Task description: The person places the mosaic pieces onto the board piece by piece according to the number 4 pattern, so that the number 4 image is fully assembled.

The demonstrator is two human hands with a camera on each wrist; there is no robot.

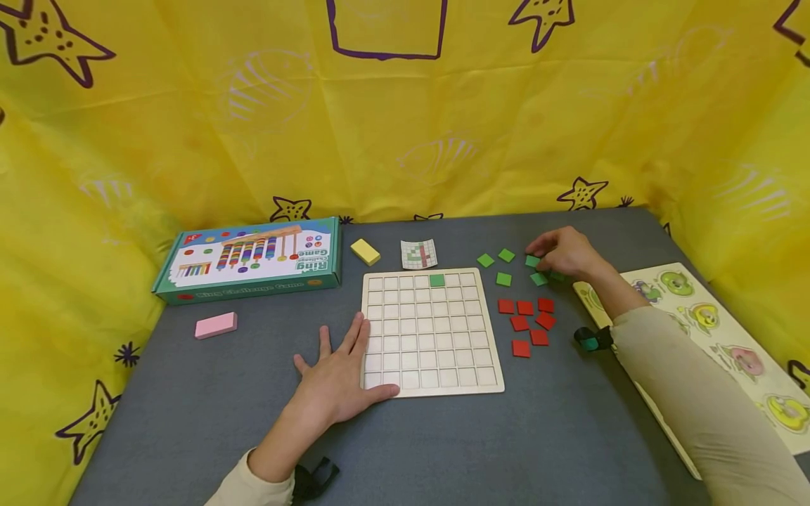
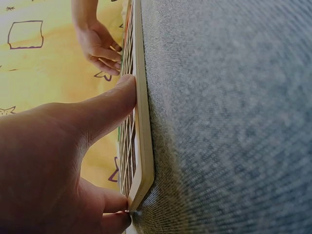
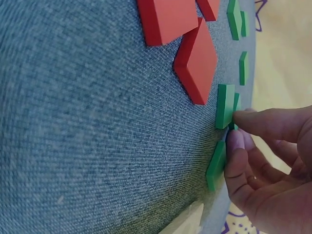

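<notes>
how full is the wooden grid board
The grid board is nearly empty: one green tile sits in its far row; the visible rest is bare.

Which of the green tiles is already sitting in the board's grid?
The green tile in the top row of the board, fifth square from the left; the other green tiles are all off the board, to its right.

On my right-wrist feed I see the right hand (image 3: 275,168), fingers bent, seemingly pinching a green tile (image 3: 237,103), though a second tile (image 3: 224,106) partly hides the contact from me. A third tile (image 3: 216,166) lies just beside the hand, and red tiles (image 3: 196,66) lie near on the blue-grey cloth (image 3: 97,126).
</notes>
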